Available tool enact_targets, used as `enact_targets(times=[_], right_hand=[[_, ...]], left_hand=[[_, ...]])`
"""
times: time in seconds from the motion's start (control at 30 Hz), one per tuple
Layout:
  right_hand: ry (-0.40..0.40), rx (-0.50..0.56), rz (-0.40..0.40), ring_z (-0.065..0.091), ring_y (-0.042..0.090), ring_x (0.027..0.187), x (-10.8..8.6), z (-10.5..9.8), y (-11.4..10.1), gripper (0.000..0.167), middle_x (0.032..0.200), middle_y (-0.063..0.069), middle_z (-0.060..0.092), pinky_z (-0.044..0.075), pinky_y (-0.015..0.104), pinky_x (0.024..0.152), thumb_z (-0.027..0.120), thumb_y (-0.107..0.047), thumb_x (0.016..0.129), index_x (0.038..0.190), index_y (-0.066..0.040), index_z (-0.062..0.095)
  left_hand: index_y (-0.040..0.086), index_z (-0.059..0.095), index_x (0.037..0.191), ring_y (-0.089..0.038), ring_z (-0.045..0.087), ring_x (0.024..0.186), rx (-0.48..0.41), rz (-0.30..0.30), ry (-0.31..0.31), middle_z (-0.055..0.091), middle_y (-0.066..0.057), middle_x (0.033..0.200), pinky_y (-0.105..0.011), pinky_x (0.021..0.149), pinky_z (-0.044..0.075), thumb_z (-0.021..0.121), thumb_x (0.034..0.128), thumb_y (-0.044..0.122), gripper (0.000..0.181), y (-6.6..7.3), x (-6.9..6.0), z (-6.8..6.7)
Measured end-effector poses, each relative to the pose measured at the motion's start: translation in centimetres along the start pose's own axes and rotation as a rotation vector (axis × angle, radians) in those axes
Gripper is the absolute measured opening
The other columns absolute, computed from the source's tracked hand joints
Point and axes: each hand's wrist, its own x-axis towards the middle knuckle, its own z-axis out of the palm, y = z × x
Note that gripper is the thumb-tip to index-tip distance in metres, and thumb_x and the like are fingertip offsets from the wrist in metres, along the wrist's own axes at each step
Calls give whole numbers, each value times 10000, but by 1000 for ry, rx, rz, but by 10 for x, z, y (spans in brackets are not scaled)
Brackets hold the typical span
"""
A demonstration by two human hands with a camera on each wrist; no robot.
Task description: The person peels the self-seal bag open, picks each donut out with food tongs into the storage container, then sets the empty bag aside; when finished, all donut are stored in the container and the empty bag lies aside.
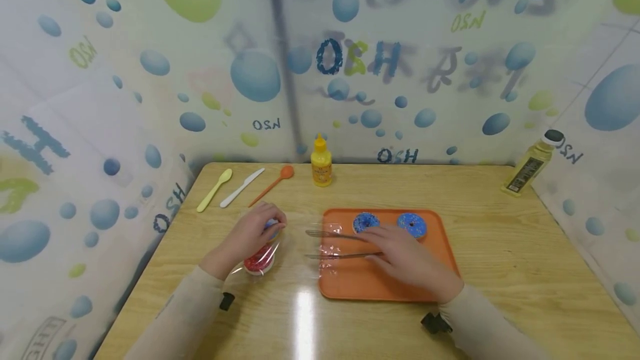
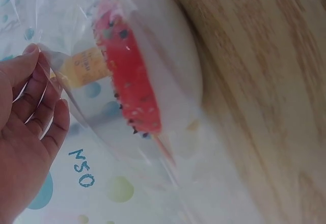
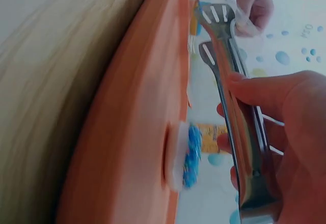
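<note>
My left hand (image 1: 247,232) pinches the edge of a clear plastic bag (image 2: 175,158) between thumb and fingers. Inside the bag is a red-iced doughnut (image 1: 259,260) with sprinkles, and a blue-iced one (image 1: 272,230) shows partly behind my fingers. My right hand (image 1: 407,257) grips metal tongs (image 3: 239,112) above an orange tray (image 1: 390,291); their slotted tips point left, apart, with nothing visible between them. On the tray sit two blue-iced doughnuts, one (image 1: 366,221) just beyond the tongs and another (image 1: 412,226) to its right.
A yellow squeeze bottle (image 1: 321,165) stands at the table's back edge. Left of it lie an orange spoon (image 1: 272,185), a white knife (image 1: 242,188) and a yellow spoon (image 1: 215,190). A bottle of pale yellow liquid (image 1: 531,166) stands at the back right.
</note>
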Motion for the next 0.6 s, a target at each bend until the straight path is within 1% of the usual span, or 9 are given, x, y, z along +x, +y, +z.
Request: enact_targets(times=[0.07,0.13,0.27,0.4,0.47,0.6], right_hand=[[3,-1,-8,601,277,1305,7,4,-4,482,1417,36,637,496,524,1078,721,-300,986,1437,-178,604],[8,-10,-32,606,278,1284,14,10,-7,495,1398,45,642,501,511,1070,725,-287,983,1448,-184,591],[8,-11,-73,606,226,1249,24,20,-11,510,1369,-16,648,509,470,1050,706,-295,996,1482,-271,555],[-5,16,-96,594,181,1280,34,27,-11,508,1416,-62,629,500,446,1074,674,-320,1016,1504,-322,530],[-19,34,-110,584,164,1304,40,29,-11,498,1443,-73,613,492,432,1090,661,-324,1025,1504,-326,529],[-47,79,-140,546,185,1376,48,33,-12,455,1485,-37,591,454,444,1141,649,-342,1031,1472,-261,573]], left_hand=[[158,676,965,-195,612,960,8,-3,-3,673,55,964,-374,822,543,743,955,118,79,0,0,0],[163,673,964,-185,608,962,10,-5,-7,668,60,961,-372,824,542,740,959,128,75,0,0,0],[175,669,965,-184,607,969,10,-6,-11,667,67,963,-370,825,538,731,968,146,68,0,0,2],[179,671,964,-148,589,967,13,1,-7,673,69,967,-367,832,537,734,966,144,72,0,1,3],[178,672,960,-151,589,963,14,4,-3,672,68,963,-369,831,535,737,963,142,75,1,1,3],[175,672,952,-155,590,963,16,11,2,668,62,955,-376,838,536,740,959,140,76,1,2,4]])
